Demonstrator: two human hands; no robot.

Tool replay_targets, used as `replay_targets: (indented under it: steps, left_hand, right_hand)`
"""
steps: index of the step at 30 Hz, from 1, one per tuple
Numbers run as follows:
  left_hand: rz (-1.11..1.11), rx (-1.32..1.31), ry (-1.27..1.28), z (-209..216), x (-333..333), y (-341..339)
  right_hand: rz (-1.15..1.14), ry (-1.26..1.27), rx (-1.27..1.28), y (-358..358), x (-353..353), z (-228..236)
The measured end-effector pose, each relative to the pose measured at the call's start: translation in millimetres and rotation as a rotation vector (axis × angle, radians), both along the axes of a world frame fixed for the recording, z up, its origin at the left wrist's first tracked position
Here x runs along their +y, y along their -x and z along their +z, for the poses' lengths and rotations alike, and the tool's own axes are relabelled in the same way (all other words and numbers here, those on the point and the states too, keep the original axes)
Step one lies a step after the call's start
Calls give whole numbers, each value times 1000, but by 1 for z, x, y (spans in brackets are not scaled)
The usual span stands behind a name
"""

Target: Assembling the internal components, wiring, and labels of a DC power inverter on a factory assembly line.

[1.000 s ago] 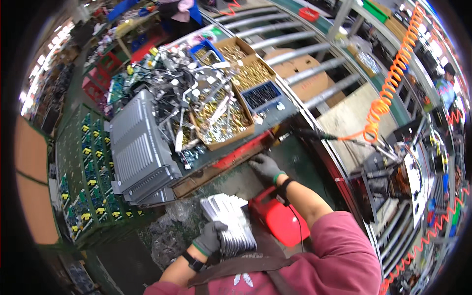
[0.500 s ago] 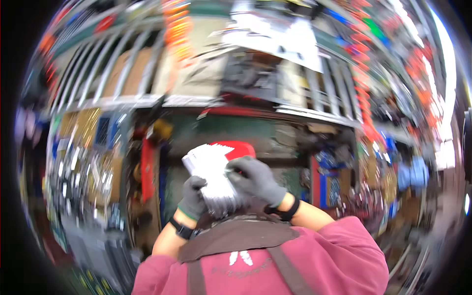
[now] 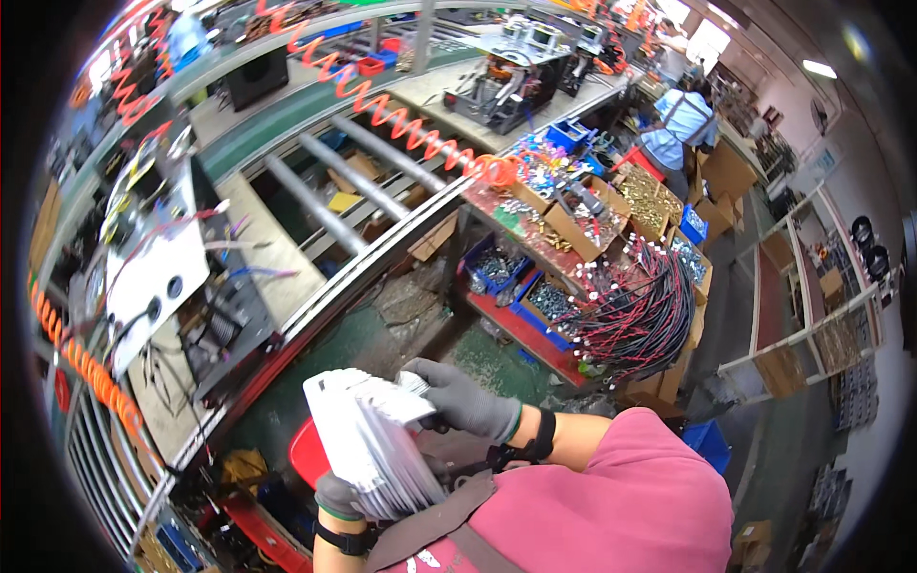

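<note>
A thick stack of white flat pieces (image 3: 368,435) rests close to my chest, its edges fanned toward me. I cannot make out what the pieces are made of. My left hand (image 3: 341,497), in a grey glove, closes round the stack's lower left side; part of its fingers is hidden behind it. At the upper right corner my gloved right hand (image 3: 468,399) has its fingers bent over the pieces' edges. Beyond the stack, a rounded red object (image 3: 307,455) shows in part.
A roller conveyor (image 3: 332,202) carries partly built units with wires. Bundled black and red cables (image 3: 642,310) hang over a parts bench, with blue bins (image 3: 546,304) of small metal parts. Orange coiled hoses (image 3: 368,95) hang across. A co-worker (image 3: 680,129) stands at the far right.
The view has swung to the right and sharpened, bringing the parts bench, cables and co-worker into clearer sight. Both hands still hold the white stack.
</note>
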State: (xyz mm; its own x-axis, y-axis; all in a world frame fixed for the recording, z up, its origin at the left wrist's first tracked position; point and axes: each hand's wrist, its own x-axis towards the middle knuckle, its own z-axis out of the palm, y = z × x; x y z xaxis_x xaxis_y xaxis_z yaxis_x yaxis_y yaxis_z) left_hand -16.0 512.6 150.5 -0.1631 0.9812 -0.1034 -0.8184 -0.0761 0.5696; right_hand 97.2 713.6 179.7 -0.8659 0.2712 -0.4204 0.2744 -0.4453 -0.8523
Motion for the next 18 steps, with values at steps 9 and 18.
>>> replay_targets:
  steps: [9,18]
  left_hand:
    - [-759,505,-79,11,188,-27]
    - [-1015,221,-3,29,266,-66]
  right_hand:
    - [448,241,98,-56,218,-15]
    - [-194,430,351,-113,222,-41]
